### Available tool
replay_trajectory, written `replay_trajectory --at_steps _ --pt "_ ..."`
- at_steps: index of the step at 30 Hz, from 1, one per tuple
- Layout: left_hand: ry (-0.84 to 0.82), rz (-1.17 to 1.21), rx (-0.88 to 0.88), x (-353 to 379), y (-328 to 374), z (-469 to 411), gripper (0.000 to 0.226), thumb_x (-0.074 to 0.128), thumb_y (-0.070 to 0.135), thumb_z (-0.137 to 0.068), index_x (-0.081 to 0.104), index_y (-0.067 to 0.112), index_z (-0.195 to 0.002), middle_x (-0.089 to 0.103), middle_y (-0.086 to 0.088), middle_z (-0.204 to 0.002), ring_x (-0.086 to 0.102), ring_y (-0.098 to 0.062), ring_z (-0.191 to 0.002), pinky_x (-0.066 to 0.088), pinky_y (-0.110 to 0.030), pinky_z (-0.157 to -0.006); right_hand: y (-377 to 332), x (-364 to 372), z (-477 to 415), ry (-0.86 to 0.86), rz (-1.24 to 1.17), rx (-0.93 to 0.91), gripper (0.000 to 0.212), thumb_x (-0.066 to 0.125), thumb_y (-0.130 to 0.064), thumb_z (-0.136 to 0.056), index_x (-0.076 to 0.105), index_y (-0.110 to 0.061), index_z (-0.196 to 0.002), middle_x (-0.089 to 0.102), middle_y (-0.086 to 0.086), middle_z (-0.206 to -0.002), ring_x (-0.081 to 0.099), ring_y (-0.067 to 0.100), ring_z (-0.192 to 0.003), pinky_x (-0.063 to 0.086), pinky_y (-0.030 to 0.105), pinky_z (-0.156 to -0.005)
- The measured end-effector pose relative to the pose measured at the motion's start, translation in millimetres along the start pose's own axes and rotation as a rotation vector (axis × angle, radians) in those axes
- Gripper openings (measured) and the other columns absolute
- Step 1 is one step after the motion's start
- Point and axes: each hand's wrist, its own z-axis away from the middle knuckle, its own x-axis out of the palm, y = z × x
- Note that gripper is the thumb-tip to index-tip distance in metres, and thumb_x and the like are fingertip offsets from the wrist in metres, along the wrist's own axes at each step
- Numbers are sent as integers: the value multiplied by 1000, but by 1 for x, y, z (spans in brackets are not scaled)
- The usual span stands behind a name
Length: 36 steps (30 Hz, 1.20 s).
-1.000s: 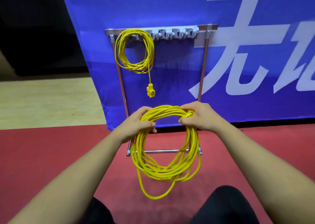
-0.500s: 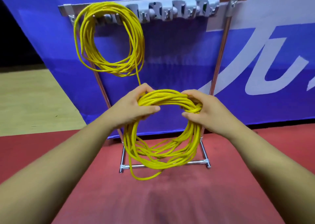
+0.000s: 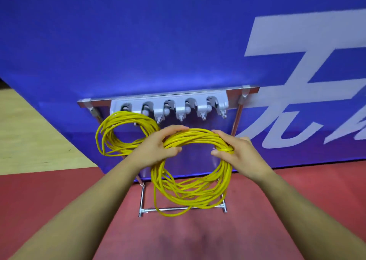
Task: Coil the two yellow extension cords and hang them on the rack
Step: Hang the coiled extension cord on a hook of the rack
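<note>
Two hands, left [image 3: 156,151] and right [image 3: 237,156], grip one coiled yellow cord [image 3: 190,192].

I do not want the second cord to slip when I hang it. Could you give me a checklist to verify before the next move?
1. Left hand grips the held coil: ok.
2. Right hand grips the same coil: ok.
3. Free hooks on the rack beside the hung coil: ok, several show empty.
4. Loops even: not ok, one loop sags lower than the rest.
5. Coil top at hook height: not ok, in this view it sits below the hooks.
6. Plug end tucked in: cannot tell.
</note>
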Motion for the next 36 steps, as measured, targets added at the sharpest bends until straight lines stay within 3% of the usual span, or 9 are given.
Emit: replay_trajectory --at_steps 3,6,9,14,20,26,30,32,36 --pt "28 -10 4 0 17 -27 54 69 5 -83 53 27 -130 63 8 -118 59 -3 -95 45 -23 -87 -4 -33 -15 35 91 -46 46 61 -49 -89 47 -40 -132 62 -24 -77 55 11 -76 44 41 -88" --pt "74 -63 6 9 19 -54 56 69 10 -82 52 31 -131 60 9 -127 58 -9 -114 45 -32 -100 4 -55 -33 97 160 -71 40 55 -49 -89 44 -42 -127 70 -14 -89 64 12 -89 39 42 -91" --pt "112 -137 21 18 12 -85 57 68 12 -81 51 32 -131 57 8 -131 53 -9 -121 42 -39 -104 27 -67 -55 116 232 -64 43 50 -53 -88 50 -37 -128 72 -10 -100 64 17 -95 35 40 -90" --pt "175 -304 36 22 -5 -128 60 66 11 -79 49 30 -134 57 5 -130 50 -13 -122 38 -33 -105 63 -74 -89 78 336 -28 50 42 -62 -89 44 -40 -134 69 -10 -107 59 18 -99 31 36 -87" --pt "218 -447 -11 33 -31 -135 62 65 4 -81 49 31 -135 44 -3 -116 49 -15 -105 34 -13 -94 77 -61 -103 18 504 -31 50 49 -54 -93 41 -33 -137 65 -4 -112 56 22 -106 28 39 -84" --pt "266 -668 22 46 -37 -137 60 74 14 -80 52 26 -134 45 -4 -106 52 -19 -90 49 -32 -81 93 -48 -103 4 538 -54 46 43 -52 -95 40 -29 -136 61 -4 -104 56 24 -101 30 41 -84" --pt "210 -614 35 40 -40 -131 52 64 30 -89 49 29 -139 46 -4 -116 52 -16 -99 44 -27 -89 89 -44 -105 41 581 -66 42 25 -49 -99 44 -26 -129 60 -4 -94 58 25 -92 35 43 -82" --pt "230 -595 39 40 -39 -132 46 59 29 -93 50 29 -138 47 -4 -116 52 -15 -100 42 -24 -90 87 -42 -105 51 581 -74 45 19 -49 -98 45 -26 -127 61 -4 -93 59 26 -90 36 43 -82" --pt "416 -437 -1 54 -31 -137 42 64 6 -86 61 20 -126 49 -2 -106 51 -12 -95 38 -11 -88 86 -40 -102 172 273 -14 32 48 -39 -98 51 -25 -127 66 -3 -104 57 32 -91 38 43 -87"
